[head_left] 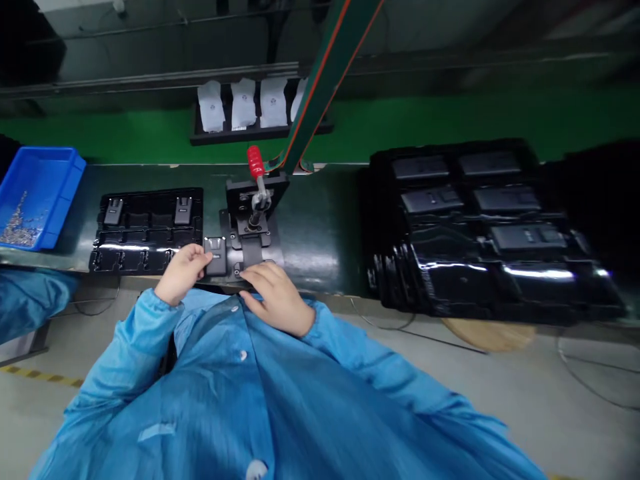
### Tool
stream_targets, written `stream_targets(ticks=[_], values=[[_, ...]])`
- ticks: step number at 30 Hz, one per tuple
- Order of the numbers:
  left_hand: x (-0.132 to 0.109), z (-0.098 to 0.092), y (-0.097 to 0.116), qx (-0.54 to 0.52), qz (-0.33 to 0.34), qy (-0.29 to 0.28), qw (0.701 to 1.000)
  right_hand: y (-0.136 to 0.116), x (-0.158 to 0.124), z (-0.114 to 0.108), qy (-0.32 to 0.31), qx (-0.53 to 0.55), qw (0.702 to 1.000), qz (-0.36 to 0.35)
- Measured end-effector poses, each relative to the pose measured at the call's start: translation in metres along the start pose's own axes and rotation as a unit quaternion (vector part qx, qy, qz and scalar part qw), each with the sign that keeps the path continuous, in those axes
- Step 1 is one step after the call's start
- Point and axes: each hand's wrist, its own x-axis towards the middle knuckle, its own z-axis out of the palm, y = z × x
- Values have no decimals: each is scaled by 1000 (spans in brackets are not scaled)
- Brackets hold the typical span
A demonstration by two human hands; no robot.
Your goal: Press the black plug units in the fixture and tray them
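My left hand (184,272) pinches the left edge of a small dark grey rectangular device (217,259), which has bright metal tabs at its top end. The device is beside the left edge of a black toggle clamp fixture (250,230) with a red handle (255,161). My right hand (278,297) lies with fingers stretched out over the front edge of the fixture's base, and I see nothing in it. What is under its fingertips is hidden. Left of the device is a black molded tray (150,219) holding two similar devices (114,211) in its top row.
A blue bin (60,190) with small metal parts (20,227) stands far left. Stacked black trays (450,283) with larger dark devices (527,236) fill the right. White packets (273,101) sit in a black holder behind. A green post (325,77) slants above the bench.
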Motion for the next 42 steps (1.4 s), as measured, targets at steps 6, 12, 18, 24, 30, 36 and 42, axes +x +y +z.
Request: stream_targets(ticks=[6,12,18,24,30,36,42], values=[[-2,53,-6,17,-2,-53,998,15,-7,0,-5,-42,999,-2],[19,72,1,198,76,-36,977,37,-15,-8,1,-57,998,21],[25,76,6,323,86,-34,942,51,-14,-11,-6,-65,997,28],[29,76,5,374,78,-26,924,58,-11,-8,-21,-44,998,49],[31,77,13,439,77,-26,895,58,-6,-6,-19,-50,997,62],[18,67,8,415,116,-3,902,35,0,-37,78,-52,994,47],[-18,37,-19,302,161,24,939,6,67,-119,308,-19,950,-41]])
